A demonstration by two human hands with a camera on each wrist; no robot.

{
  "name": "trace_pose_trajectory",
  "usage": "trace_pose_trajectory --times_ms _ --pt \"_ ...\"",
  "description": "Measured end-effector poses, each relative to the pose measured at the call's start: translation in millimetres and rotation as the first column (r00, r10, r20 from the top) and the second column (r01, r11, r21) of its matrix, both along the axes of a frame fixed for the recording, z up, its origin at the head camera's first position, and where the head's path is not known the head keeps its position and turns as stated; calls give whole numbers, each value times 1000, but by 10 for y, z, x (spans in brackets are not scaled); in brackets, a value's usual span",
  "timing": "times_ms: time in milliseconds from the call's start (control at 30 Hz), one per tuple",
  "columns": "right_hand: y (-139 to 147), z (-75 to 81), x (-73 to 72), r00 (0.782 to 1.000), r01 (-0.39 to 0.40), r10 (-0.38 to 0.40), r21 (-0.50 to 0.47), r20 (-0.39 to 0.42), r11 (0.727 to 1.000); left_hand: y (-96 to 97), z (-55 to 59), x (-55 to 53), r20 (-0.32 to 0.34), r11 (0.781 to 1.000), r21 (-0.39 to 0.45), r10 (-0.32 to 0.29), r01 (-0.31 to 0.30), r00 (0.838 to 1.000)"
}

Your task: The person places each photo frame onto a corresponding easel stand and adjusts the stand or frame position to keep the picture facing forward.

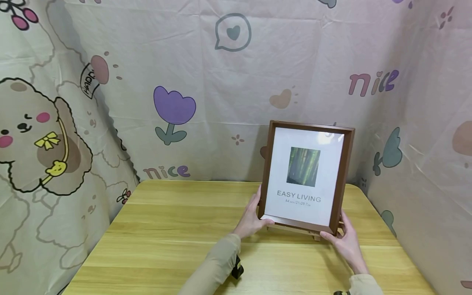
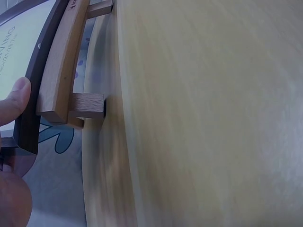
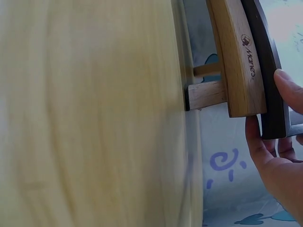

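A brown picture frame (image 1: 303, 176) with a bamboo picture and the words "EASY LIVING" stands leaning slightly back near the table's far right. My left hand (image 1: 253, 219) grips its lower left corner, thumb over the front edge. At the lower right corner my right hand (image 1: 346, 243) holds it the same way, with fingers at the side and behind. Directly below the frame is the ledge of a small wooden easel (image 3: 244, 71), bearing a printed logo in the right wrist view. Its short feet (image 2: 87, 105) reach toward the table. Most of the easel is hidden behind the frame.
The wood-grain table (image 1: 166, 237) extends left and in front of the frame. A printed cloth (image 1: 228, 82) hangs close behind it and along both sides. Dark straps (image 1: 237, 268) sit at the sleeves near the wrists.
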State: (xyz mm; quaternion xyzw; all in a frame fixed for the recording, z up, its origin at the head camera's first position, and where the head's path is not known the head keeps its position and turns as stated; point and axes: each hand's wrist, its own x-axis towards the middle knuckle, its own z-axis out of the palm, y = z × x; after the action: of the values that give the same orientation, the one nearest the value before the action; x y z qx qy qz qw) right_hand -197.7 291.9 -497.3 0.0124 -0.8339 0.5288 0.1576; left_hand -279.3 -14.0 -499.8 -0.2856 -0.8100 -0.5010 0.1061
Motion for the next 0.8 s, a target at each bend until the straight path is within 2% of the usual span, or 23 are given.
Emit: trace_pose_trajectory --times_ms 267,433,667,800 --pt "-38 13 -21 998 39 -40 22 46 999 22 -2 12 62 1000 -6 30 -29 998" --pt "-37 34 -29 991 66 -68 25 113 998 46 7 21 98 999 -13 53 -52 994" --pt "-28 48 -49 984 70 -71 10 166 998 88 14 12 179 995 -20 100 -98 979" --pt "-19 48 -42 982 59 -57 -5 182 998 98 16 16 162 993 -37 114 -109 980"
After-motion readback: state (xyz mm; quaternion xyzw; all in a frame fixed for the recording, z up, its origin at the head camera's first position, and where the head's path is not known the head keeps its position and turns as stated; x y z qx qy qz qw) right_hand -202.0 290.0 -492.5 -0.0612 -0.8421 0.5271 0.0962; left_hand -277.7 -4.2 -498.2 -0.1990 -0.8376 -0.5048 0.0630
